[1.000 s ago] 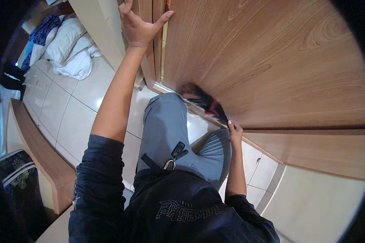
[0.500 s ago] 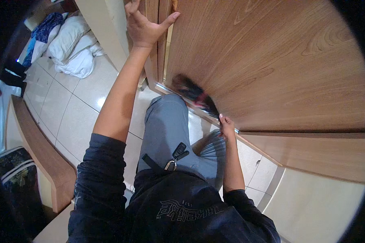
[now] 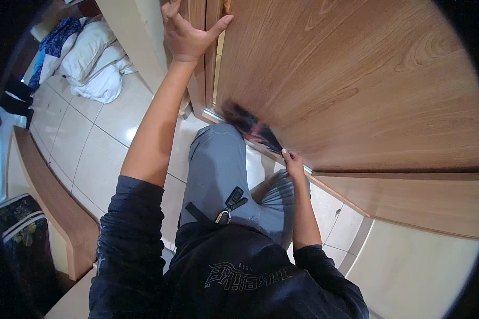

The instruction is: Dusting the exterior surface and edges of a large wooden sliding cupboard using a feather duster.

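The black, bristly-looking brush with a red band (image 3: 252, 126), low beside the brown wood-grain panel (image 3: 356, 80), seems light and soft-tipped, best held by its narrow end, where the right hand (image 3: 294, 162) pinches it, while the left hand (image 3: 190, 40) spreads its fingers near the panel's edge.

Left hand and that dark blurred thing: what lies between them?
In the head view: from the left hand, brown frame, pale strip, then the left part of the wooden panel, before the dark thing.
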Demonstrator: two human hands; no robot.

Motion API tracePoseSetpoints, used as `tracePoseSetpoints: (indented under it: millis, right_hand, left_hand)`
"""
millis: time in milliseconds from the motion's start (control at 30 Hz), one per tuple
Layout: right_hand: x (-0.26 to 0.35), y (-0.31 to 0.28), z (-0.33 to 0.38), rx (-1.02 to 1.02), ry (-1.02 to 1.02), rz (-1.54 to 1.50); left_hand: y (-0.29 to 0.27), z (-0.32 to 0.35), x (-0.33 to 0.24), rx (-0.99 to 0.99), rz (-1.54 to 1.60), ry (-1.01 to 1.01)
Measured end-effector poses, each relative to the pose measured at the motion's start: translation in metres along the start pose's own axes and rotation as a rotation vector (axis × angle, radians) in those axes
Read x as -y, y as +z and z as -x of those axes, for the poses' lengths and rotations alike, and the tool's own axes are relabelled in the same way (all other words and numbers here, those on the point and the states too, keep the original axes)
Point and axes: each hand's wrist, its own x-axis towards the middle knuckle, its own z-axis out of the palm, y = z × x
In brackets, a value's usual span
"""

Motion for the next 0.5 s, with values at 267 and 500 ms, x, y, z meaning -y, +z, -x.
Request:
tracePoseSetpoints:
  millis: [267,500]
  right_hand:
    - [0.002,0.016,-0.013,0.055,0.193,-0.204]
    - [0.017,0.027,-0.022,0.093,0.180,-0.226]
  left_hand:
    - [0.001,-0.001,-0.001,-0.040,0.005,0.025]
    - [0.001,-0.001,-0.001,-0.052,0.017,0.021]
